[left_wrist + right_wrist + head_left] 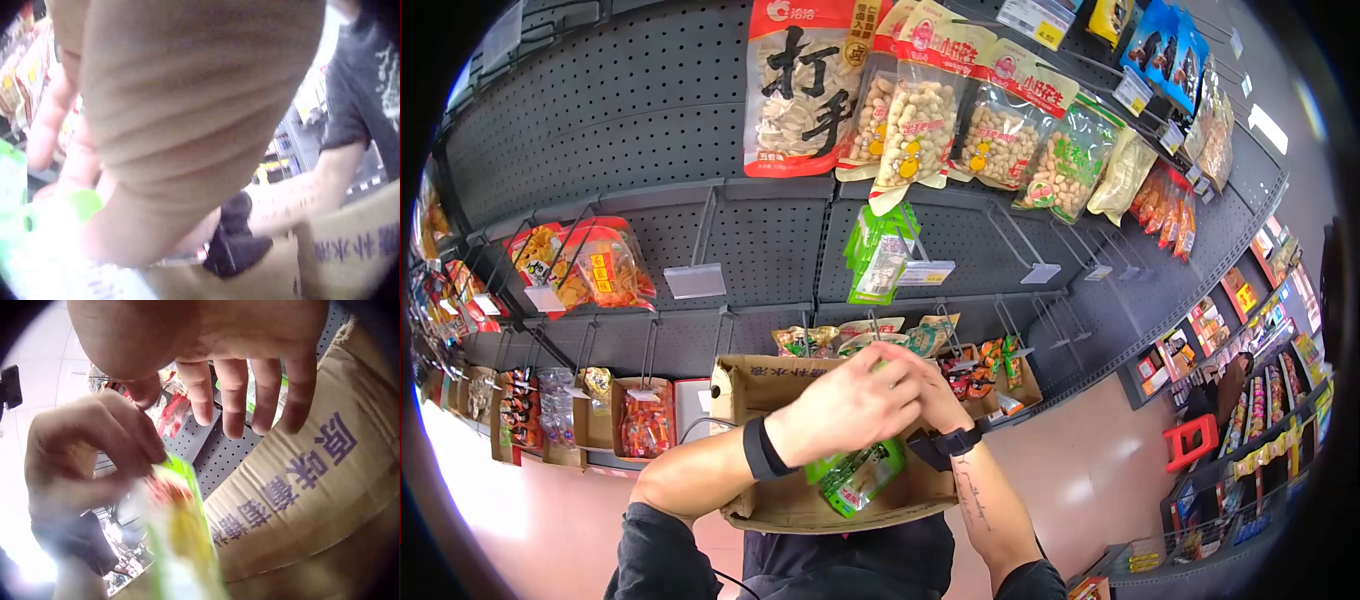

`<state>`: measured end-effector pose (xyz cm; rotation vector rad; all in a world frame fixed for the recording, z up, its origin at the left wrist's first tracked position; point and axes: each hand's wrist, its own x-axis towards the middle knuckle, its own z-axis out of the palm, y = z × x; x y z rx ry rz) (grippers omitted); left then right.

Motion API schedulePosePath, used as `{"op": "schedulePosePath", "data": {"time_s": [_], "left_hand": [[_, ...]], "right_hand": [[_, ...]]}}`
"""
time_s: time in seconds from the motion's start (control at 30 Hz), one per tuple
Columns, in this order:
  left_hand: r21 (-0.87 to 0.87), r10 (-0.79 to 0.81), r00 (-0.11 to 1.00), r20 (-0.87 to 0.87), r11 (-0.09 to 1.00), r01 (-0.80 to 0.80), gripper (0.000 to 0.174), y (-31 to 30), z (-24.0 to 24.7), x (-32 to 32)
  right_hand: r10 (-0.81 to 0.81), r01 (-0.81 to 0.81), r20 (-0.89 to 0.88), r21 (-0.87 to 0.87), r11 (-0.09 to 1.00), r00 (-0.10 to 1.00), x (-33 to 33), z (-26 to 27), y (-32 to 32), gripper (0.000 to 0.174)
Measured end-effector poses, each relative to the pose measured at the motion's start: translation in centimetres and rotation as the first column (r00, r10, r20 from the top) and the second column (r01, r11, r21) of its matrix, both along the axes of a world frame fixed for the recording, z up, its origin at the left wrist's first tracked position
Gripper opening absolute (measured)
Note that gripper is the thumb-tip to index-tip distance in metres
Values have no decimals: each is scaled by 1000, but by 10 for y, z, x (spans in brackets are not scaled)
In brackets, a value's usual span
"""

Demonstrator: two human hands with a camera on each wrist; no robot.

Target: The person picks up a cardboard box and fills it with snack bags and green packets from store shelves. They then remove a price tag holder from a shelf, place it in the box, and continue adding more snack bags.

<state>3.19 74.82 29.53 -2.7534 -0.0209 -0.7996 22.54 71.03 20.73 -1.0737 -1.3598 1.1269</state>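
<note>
My left hand [850,400] pinches the top edge of a green-and-white packet [181,531] between thumb and fingers, as the right wrist view shows. Beside it in the head view is my right hand [930,390], its fingers extended and apart in the right wrist view, with nothing seen in its grasp. Both hands are above an open cardboard box [755,515] held close against the body. Another green packet [863,480] lies within the box. The left wrist view shows green-and-white packaging [47,240] beside the fingers, blurred and overexposed.
Similar green packets [880,250] hang on a hook ahead. Large nut bags [915,120] hang above them. Bare metal hooks and price tags [1040,272] project from the dark pegboard shelf. Lower boxes hold small snacks [645,420]. A red stool [1190,442] stands at the right.
</note>
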Motion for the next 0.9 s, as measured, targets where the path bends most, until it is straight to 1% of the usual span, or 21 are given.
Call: {"op": "schedulePosePath", "data": {"time_s": [0.03, 0.07, 0.1, 0.13, 0.17, 0.2, 0.23, 0.27, 0.3, 0.33, 0.4, 0.43, 0.47, 0.5, 0.53, 0.57, 0.63, 0.67, 0.73, 0.87, 0.9], "left_hand": [[-42, -32, 994, 102, 998, 36, 13, 9, 5, -1], [-78, -59, 977, 204, 994, 76, 14, 16, 8, -2], [-80, -54, 976, 210, 994, 72, 14, 23, 4, -2], [-192, -63, 956, 286, 974, 122, 18, 33, -6, 1], [-298, -61, 930, 363, 938, 179, 22, 42, -18, 4], [-305, -51, 927, 371, 936, 174, 22, 48, -30, 10], [-642, 121, 889, 442, 735, 219, 28, 51, -42, 17], [-862, 306, 848, 433, 415, 291, 33, 56, -54, 25], [-927, 305, 879, 366, 40, 372, 42, 66, -63, 33], [-976, 279, 938, 203, -16, 216, 35, 71, -49, 34], [-947, 318, 932, 175, 312, 72, 27, 91, -50, 44], [-950, 330, 927, 177, 305, 73, 27, 96, -47, 46], [-956, 414, 888, 199, 279, 84, 26, 101, -45, 49], [-962, 491, 844, 217, 256, 98, 26, 105, -43, 52], [-962, 495, 841, 218, 252, 101, 26, 106, -41, 53], [-961, 488, 839, 239, 245, 132, 25, 106, -39, 54], [-958, 471, 845, 255, 243, 154, 25, 105, -32, 54], [-959, 470, 846, 252, 239, 153, 25, 106, -32, 56], [-952, 460, 846, 271, 258, 165, 26, 108, -31, 58], [-945, 457, 840, 291, 276, 177, 25, 106, -34, 58], [-930, 445, 838, 316, 318, 182, 24, 103, -37, 57]], "right_hand": [[125, -133, -296, -8, 991, 947, 1, 0, 1, 41], [226, -260, -565, 22, 965, 794, 3, -1, 2, 43], [230, -260, -593, 36, 965, 772, 10, -11, 0, 49], [35, -71, -529, -49, 996, 848, 8, -11, -5, 40], [-17, -12, -510, -54, 998, 860, 12, -13, 1, 33], [-69, 46, -492, -59, 997, 868, 15, -14, 8, 26], [-173, 155, -423, -77, 985, 889, 15, -7, 13, 21], [-276, 262, -353, -86, 961, 894, 14, 2, 19, 15], [-323, 323, -304, -52, 945, 896, 15, 8, 26, 18], [-340, 342, -257, -38, 939, 904, 19, 9, 34, 19], [-341, 350, -251, -9, 937, 906, 22, 12, 50, 18], [-355, 371, -215, 37, 928, 910, 26, 11, 58, 17], [-362, 393, -301, 45, 919, 882, 28, 10, 64, 14], [-367, 395, -367, 1, 919, 855, 33, 10, 67, 13], [-375, 395, -430, -46, 917, 821, 34, 13, 68, 13], [-376, 394, -425, -51, 918, 823, 33, 15, 71, 13], [-382, 455, -422, 84, 886, 822, 30, 21, 75, 9], [-386, 458, -422, 79, 886, 820, 33, 19, 79, 9], [-330, 436, -408, 198, 878, 851, 42, 12, 87, 9], [-309, 428, -420, 224, 876, 853, 44, 10, 89, 10], [-313, 432, -420, 224, 874, 852, 43, 11, 86, 10]]}}
